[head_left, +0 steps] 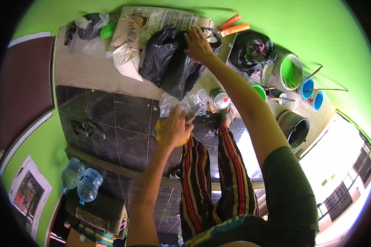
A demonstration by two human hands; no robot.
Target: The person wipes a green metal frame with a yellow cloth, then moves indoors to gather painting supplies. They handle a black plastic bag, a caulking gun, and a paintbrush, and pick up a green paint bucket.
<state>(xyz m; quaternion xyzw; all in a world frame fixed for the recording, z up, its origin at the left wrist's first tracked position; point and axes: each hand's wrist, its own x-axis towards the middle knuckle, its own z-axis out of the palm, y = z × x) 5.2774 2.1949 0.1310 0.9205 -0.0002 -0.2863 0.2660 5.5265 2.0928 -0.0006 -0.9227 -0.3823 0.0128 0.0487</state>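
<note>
Nearest: the person's legs in red, yellow and black striped trousers, standing on a dark tiled floor, one foot in a sandal. Two clear plastic water bottles lie low on the left on a dark surface.

Left hand is closed around a yellow soft object, partly hidden by the fingers; can't tell what it is. The same hand touches the lower edge of a crumpled clear plastic bag, which sits just above it, over the tiles. A pair of dark sandals lies on the floor, well left of that hand.

Further out: right hand, arm fully stretched, fingers spread and pressed on top of a large black plastic bag; whether it pinches the plastic is unclear. The bag rests on the bare cement floor strip against a torn paper cement sack. A small round tin with a red-spotted lid stands just right of the clear bag.

Farthest: two orange tool handles, a second black bag, a green bucket, blue tubs and a dark bucket, all against the green wall.
</note>
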